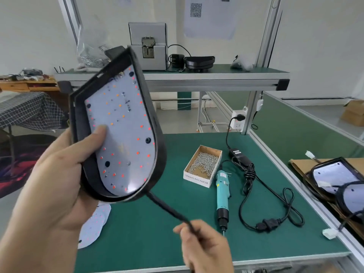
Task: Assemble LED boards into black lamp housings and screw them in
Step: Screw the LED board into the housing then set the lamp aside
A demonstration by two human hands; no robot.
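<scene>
Left hand (53, 174) grips the housing (157, 154), thumb pressing the LED board (122, 134); right hand (204, 243) pinches the cable (167, 207). Tugging risks unseating the unscrewed board beneath the thumb.

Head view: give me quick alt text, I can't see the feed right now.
The left hand holds a black lamp housing tilted up above the green bench, thumb pressing on the LED board seated inside, while the right hand pinches the housing's black cable. A box of screws and a teal electric screwdriver lie on the bench.
</scene>
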